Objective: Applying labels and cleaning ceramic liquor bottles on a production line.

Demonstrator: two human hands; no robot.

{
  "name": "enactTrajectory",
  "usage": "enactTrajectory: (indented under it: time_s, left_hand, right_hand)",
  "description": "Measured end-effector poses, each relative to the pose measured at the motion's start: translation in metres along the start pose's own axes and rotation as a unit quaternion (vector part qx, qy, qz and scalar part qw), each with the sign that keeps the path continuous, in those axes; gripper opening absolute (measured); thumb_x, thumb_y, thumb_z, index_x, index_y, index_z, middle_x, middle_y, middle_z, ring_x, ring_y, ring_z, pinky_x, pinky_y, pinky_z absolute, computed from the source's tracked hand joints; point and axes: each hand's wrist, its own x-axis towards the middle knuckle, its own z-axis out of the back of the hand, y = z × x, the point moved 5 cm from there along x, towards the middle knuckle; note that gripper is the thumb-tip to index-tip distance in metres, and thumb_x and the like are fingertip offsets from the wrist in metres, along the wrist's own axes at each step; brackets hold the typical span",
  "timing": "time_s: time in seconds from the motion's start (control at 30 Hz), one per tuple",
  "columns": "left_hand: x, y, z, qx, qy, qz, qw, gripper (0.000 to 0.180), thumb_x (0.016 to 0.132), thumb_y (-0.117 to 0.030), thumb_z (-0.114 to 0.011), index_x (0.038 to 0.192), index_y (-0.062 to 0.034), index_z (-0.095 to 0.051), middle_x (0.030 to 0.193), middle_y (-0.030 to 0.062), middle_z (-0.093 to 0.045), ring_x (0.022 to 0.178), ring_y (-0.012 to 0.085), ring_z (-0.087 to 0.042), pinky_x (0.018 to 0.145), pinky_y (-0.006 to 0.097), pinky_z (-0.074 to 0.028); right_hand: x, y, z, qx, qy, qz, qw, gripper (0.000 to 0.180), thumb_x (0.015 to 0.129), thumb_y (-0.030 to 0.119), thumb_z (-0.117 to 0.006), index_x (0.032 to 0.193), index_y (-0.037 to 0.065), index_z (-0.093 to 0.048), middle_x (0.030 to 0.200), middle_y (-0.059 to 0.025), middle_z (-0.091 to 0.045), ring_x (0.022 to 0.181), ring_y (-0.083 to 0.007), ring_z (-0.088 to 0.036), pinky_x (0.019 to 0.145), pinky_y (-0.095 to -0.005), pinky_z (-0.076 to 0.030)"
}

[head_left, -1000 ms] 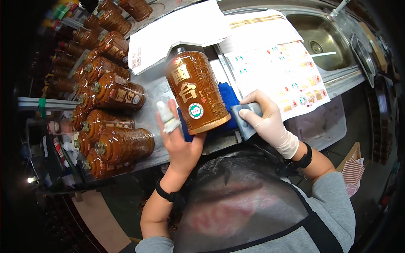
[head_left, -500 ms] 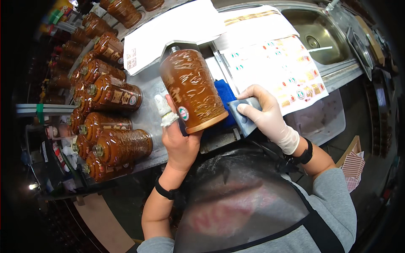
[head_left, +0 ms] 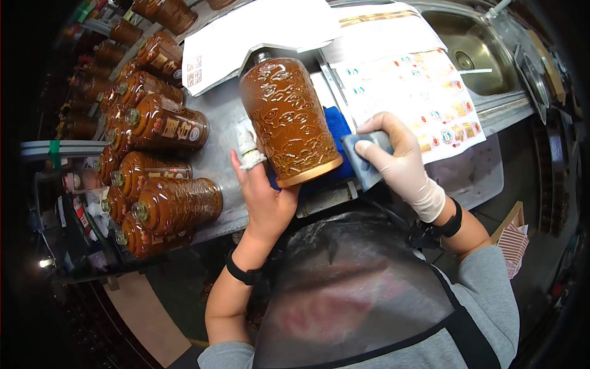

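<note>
A large brown embossed bottle point(head_left: 290, 117) with a gold base rim lies tilted on a metal cradle point(head_left: 270, 48), its neck pointing away from me. My left hand point(head_left: 265, 200), bare except for a white wrapping point(head_left: 249, 147) on one finger, grips the bottle's lower left side near the base. Some of its fingers are hidden behind the glass. To the right of the bottle, my gloved right hand point(head_left: 402, 163) pinches a flat blue-grey scraper point(head_left: 367, 161) between thumb and fingers. The scraper's edge is close to the bottle's side; I cannot tell if they touch. A blue cloth point(head_left: 337, 126) sits beneath.
Several similar brown bottles point(head_left: 178, 206) lie stacked along the left. Printed sticker sheets point(head_left: 424, 111) cover the counter at right, beside a metal sink point(head_left: 473, 52). White paper point(head_left: 221, 46) lies behind the cradle. A translucent plastic tub point(head_left: 473, 172) stands below the counter edge.
The bottle has turned on its axis: its gold lettering and round sticker have gone out of sight. The left hand's fingers have shifted around it. The scraper is still in the right hand.
</note>
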Motion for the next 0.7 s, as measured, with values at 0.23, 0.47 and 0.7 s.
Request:
enactTrajectory:
  time_s: [0.23, 0.47, 0.7]
  left_hand:
    - [0.01, -0.044, 0.005, 0.173, 0.003, -0.149, 0.974, 0.075, 0.07, -0.027, -0.083, 0.133, -0.0006, -0.053, 0.149, 0.0229, -0.043, 0.143, 0.0405, -0.034, 0.115, 0.063, -0.004]
    - [0.013, -0.04, 0.004, 0.149, -0.075, -0.17, 0.971, 0.076, 0.072, -0.028, -0.082, 0.135, -0.0002, -0.053, 0.14, 0.0202, -0.054, 0.136, 0.0366, -0.046, 0.115, 0.062, -0.006]
    - [0.004, -0.037, 0.008, 0.129, -0.087, -0.141, 0.978, 0.081, 0.07, -0.025, -0.085, 0.136, 0.0048, -0.05, 0.136, 0.0205, -0.056, 0.133, 0.0396, -0.048, 0.114, 0.062, -0.011]
  right_hand:
    - [-0.011, 0.037, -0.022, -0.009, 0.091, 0.115, 0.989, 0.019, 0.084, 0.006, -0.067, 0.102, 0.0, -0.062, 0.095, -0.0085, -0.064, 0.09, -0.0147, -0.061, 0.082, -0.0281, -0.048]
    - [-0.001, -0.008, -0.004, -0.022, 0.021, -0.008, 1.0, 0.018, 0.082, 0.007, -0.067, 0.098, 0.0, -0.062, 0.092, -0.008, -0.064, 0.088, -0.0155, -0.061, 0.081, -0.0294, -0.049]
    - [-0.012, 0.015, -0.01, -0.001, 0.044, 0.098, 0.994, 0.018, 0.083, 0.009, -0.068, 0.098, 0.001, -0.063, 0.089, -0.0086, -0.065, 0.086, -0.0169, -0.062, 0.08, -0.0302, -0.049]
